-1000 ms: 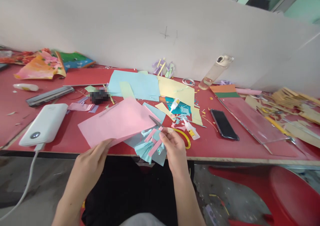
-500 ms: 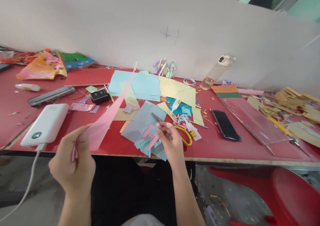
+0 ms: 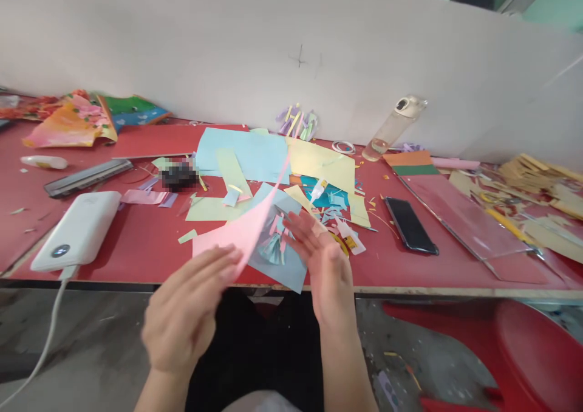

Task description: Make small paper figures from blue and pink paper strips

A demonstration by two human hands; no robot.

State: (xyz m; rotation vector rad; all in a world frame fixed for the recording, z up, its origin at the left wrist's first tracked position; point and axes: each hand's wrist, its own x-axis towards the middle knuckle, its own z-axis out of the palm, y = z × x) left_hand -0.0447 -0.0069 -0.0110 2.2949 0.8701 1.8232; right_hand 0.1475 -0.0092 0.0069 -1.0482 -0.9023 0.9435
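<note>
My left hand is in front of the table edge and pinches the near edge of a pink paper sheet. The sheet is lifted and curls up and away toward the middle of the table. My right hand hovers just right of it with the fingers stretched out and holding nothing. Between the hands, a small folded craft of blue and pink strips lies on a pale blue sheet near the edge of the red table.
White power bank with a cable at the left. Black phone, clear plastic sheet and a leaning bottle on the right. Glue bottles, yellow-handled scissors, paper sheets and scraps mid-table. Red chair at lower right.
My left hand swung the pink sheet from the left back over the craft. My right hand let go of the craft, which now lies on the blue sheet, and opened its fingers.
</note>
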